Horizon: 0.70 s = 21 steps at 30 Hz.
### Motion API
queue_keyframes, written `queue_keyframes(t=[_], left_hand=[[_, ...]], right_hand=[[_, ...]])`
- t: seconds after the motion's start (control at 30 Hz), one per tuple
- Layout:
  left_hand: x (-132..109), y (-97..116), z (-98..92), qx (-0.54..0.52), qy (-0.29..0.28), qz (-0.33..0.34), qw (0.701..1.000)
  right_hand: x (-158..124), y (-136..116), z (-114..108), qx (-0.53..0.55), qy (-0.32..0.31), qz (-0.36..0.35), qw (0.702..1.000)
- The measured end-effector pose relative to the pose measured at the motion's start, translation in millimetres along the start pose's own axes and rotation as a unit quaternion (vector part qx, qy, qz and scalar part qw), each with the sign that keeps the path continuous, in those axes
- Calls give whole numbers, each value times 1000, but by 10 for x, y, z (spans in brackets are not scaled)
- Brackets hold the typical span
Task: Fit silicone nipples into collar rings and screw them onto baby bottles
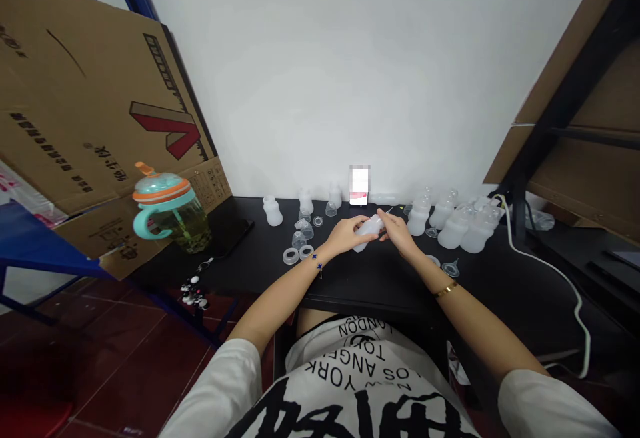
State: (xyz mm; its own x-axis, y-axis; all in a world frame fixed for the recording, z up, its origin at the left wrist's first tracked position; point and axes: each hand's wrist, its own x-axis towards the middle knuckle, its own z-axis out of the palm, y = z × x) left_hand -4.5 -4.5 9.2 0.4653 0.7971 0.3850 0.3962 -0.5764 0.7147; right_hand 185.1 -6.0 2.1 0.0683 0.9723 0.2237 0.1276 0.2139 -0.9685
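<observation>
A translucent white baby bottle (369,227) lies tilted between my two hands, above the black table. My left hand (345,235) is wrapped round its body from the left. At the bottle's upper right end, my right hand (396,231) has its fingers closed on the neck; a thin clear tip sticks up there, and the fingers hide the rest. Left of my left wrist are clear ring collars (291,256) and clear domed caps (299,239). A clear nipple (451,267) rests on the table, right of my right forearm.
Several bottles with clear tops (419,217) stand at the right; open bottles (273,211) stand at the back left. A lit phone (359,186) leans against the wall. A large turquoise-handled jug (173,211), a dark phone (233,241) and a white cable (545,271) flank the work area.
</observation>
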Motion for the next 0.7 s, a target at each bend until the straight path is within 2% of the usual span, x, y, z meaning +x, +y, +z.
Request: queue_keyframes(t=[0.13,0.3,0.43,0.7], left_hand=[[7,6,4,-32,-6,-7,999],[23,15,21,-124,-23,-21,992],[34,13,21,-202,-42,-41,978],[39,72,-29,-313,-116,-85,939]], right_hand=[[-5,-19,6,14,2,9,1000],[-30,-76,21,30,5,28,999],[-48,-111,19,51,-11,34,998],[-92,-136,3,91,-64,24,994]])
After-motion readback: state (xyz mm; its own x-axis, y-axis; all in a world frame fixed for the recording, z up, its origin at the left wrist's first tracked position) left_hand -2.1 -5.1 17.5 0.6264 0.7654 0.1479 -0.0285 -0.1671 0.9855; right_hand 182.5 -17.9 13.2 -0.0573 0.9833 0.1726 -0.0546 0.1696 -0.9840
